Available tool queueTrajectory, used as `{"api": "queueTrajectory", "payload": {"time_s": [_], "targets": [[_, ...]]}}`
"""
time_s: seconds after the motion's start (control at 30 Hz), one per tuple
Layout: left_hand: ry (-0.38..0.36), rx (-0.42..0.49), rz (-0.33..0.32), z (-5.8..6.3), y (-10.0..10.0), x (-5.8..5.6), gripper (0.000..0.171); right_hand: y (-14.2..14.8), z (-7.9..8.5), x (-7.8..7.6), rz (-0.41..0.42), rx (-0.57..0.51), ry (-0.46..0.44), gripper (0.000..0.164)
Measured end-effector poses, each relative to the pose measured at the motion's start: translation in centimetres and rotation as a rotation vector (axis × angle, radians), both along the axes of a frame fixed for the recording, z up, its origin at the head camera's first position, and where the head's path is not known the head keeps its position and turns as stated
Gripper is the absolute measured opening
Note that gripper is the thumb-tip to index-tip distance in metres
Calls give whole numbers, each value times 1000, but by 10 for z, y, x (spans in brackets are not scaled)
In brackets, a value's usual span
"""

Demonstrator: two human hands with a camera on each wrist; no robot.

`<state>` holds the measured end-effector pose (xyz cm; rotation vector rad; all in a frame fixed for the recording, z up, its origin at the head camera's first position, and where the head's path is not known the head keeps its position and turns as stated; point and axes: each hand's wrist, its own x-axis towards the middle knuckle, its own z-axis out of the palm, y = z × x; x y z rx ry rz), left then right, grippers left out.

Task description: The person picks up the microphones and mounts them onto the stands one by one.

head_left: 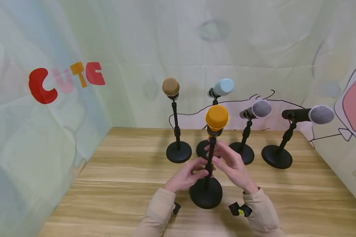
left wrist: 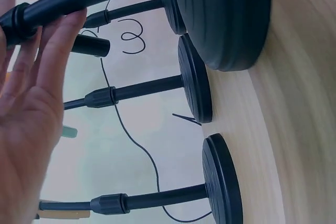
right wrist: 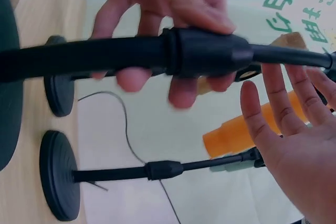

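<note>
A black microphone stand with a round base [head_left: 206,194] rises in front of me, carrying an orange microphone [head_left: 217,117]. My left hand [head_left: 187,174] grips the stand's lower pole at the collar [head_left: 208,168], thumb in front and fingers behind. In the right wrist view, that thumb lies along the collar [right wrist: 205,51] while several fingertips show beneath it. Higher up, my right hand [head_left: 232,163] is beside the thin upper pole. Its loosely extended fingers [right wrist: 286,103] pass behind the pole in the right wrist view. The orange handle [right wrist: 231,135] shows past them.
Behind stand other microphones on black stands: a gold one [head_left: 170,87], a light blue one [head_left: 223,87], and two silver-headed ones [head_left: 261,109] at the right. The wooden table [head_left: 115,184] meets a printed cloth backdrop [head_left: 130,82] at its back and sides.
</note>
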<state>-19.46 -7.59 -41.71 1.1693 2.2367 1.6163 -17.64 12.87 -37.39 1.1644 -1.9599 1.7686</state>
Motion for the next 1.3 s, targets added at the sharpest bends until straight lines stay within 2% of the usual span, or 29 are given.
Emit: {"api": "queueTrajectory", "payload": {"time_s": [0.17, 0.27, 0.37, 0.43, 0.6, 0.77, 0.9, 1.0, 1.3], "targets": [[23, 29, 11, -1, -1, 0, 29, 5, -6, -5, -86, 28, 35, 27], [29, 39, 53, -3, -1, -1, 28, 11, -9, -6, -114, 86, 15, 19], [19, 5, 109, -5, -2, -2, 24, 16, -10, -7, -97, 183, -12, 19], [13, -60, 133, -5, -3, -3, 20, 18, -12, -9, -78, 240, -16, 21], [18, -245, 83, -6, -1, -4, 16, 19, -17, -14, -26, 315, -7, 21], [77, -337, 27, -8, 2, -3, 16, 18, -20, -16, 36, 390, -38, 24], [91, -347, 4, -11, 4, -2, 17, 16, -19, -15, 66, 434, -86, 28], [82, -339, -1, -12, 5, -2, 15, 15, -20, -15, 71, 429, -91, 28], [119, -334, 6, -15, 6, -4, 10, 12, -29, -17, -32, 343, 57, 16]]}}
